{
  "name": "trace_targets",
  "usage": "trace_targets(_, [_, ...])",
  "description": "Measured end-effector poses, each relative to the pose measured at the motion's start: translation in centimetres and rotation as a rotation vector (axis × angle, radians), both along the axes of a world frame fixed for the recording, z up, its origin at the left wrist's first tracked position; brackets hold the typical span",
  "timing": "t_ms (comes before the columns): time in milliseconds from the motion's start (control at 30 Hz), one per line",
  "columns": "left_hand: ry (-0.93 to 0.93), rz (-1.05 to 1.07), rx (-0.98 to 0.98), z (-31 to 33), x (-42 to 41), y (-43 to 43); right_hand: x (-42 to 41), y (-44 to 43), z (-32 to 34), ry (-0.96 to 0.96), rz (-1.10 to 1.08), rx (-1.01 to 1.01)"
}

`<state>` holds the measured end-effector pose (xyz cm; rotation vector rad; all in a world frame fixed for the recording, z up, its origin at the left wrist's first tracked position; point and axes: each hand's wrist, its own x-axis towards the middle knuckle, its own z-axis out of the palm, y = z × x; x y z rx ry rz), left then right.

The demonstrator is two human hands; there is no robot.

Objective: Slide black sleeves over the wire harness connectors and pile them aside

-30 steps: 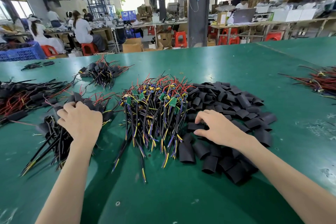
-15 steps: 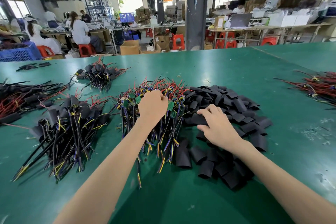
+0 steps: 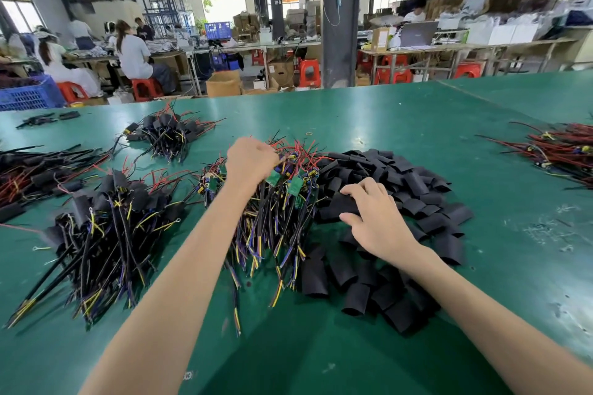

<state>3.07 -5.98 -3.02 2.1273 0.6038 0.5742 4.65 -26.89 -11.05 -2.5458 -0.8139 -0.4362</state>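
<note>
A heap of bare wire harnesses (image 3: 282,212) with green boards and red, yellow and purple wires lies in the middle of the green table (image 3: 401,125). My left hand (image 3: 250,160) is curled around the connector end of a harness at the top of that heap. Right of it spreads a pile of flat black sleeves (image 3: 394,189). My right hand (image 3: 375,218) lies on this pile and pinches one black sleeve between thumb and fingers. To the left sits the pile of sleeved harnesses (image 3: 109,228).
More sleeved bundles lie at the far left (image 3: 35,173) and behind (image 3: 167,135). A heap of red harnesses (image 3: 558,151) lies at the right edge. People sit at benches beyond the table, past a dark pillar (image 3: 340,16).
My left hand left the sleeved pile, crossed right to the bare harness heap and closed on a harness there. My right hand shifted slightly up the sleeve pile.
</note>
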Motion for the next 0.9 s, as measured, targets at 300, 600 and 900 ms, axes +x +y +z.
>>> trace_targets(300, [-0.485,0.025,0.292,1.8,-2.4,0.6,-0.3,0.1,-0.1,0.005,-0.010,0.026])
trace_targets(600, [-0.383,-0.180,-0.058,1.1,-5.3,2.4,0.0,0.1,0.5,0.081,0.019,0.210])
trace_targets(900, [-0.264,-0.228,-0.336,-4.5,-7.1,3.8,0.3,0.1,-0.2,0.128,0.027,0.218])
